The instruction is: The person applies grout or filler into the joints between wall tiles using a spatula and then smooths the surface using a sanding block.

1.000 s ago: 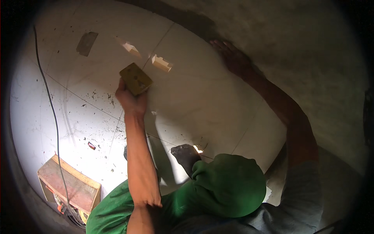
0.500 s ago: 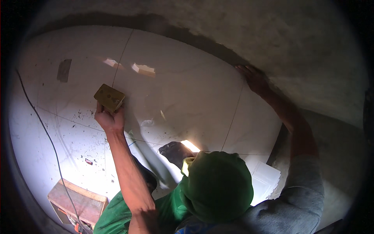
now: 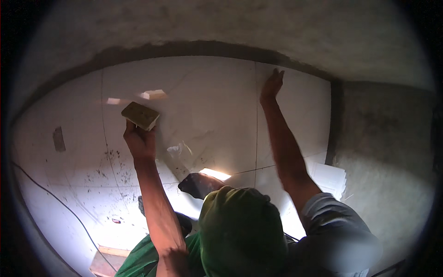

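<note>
The left hand [image 3: 140, 144] grips a yellow-brown block [image 3: 140, 115] by its near edge, thumb and fingers pinching it from below, so that the block sits at twelve o'clock of the palm, its broad face showing. Whether the block touches the white tiled floor [image 3: 212, 111] cannot be told. At two o'clock from it, well apart, the right hand [image 3: 272, 85] holds nothing; its fingers are stretched out and lie close together, and contact with the tiles is unclear.

Just beyond the right hand, at twelve o'clock, a dark band [image 3: 203, 47] edges the tiles, with a rough grey cement surface [image 3: 221, 21] behind it. At five o'clock from that hand, beside the forearm, lie white sheets or tiles [image 3: 328, 177].

Around the left hand, a crumpled clear scrap [image 3: 175, 149] lies near at three o'clock, and a dark shape [image 3: 201, 184], perhaps a shoe, at four. Green cloth [image 3: 242, 231] bulges further out between four and five. A flat grey piece [image 3: 58, 139] lies at nine o'clock. A black cable [image 3: 64, 206] curves past between seven and eight, running over a wooden box [image 3: 105, 264] near six-thirty. A small red scrap [image 3: 116, 221] lies short of the box.
</note>
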{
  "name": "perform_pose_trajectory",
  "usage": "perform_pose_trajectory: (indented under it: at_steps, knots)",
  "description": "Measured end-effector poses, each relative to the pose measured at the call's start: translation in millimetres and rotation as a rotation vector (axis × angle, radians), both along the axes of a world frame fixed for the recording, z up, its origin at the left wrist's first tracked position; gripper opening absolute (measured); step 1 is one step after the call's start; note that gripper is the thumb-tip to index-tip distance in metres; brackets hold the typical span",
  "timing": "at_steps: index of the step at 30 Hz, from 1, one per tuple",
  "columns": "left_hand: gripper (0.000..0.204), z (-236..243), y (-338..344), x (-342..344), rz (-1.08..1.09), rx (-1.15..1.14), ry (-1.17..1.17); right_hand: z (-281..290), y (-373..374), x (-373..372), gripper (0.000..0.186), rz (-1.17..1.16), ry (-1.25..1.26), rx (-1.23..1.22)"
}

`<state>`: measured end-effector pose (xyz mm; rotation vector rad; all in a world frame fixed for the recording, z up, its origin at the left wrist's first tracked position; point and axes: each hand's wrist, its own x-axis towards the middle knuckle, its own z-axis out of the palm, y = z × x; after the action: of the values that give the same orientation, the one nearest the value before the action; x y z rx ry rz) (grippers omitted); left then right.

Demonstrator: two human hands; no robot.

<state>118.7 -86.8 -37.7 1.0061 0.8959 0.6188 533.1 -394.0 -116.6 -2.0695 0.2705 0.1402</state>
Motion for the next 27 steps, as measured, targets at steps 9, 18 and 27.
perform_pose_trajectory:
  at_steps: [9,18,27]
  knots:
    - [0.043,-4.8,-28.2,25.8,-0.055,-0.360,-0.221,4.9,193.3,-172.8,0.044,0.632,0.075,0.777]
    - [0.042,-2.0,-66.5,70.3,-0.445,0.304,0.055,93.9,137.2,-282.2,0.027,0.454,0.161,0.855]
    - [0.054,49.5,-78.1,153.6,-0.990,0.182,0.260,67.7,76.1,-134.1,0.021,-0.059,-0.235,0.756]
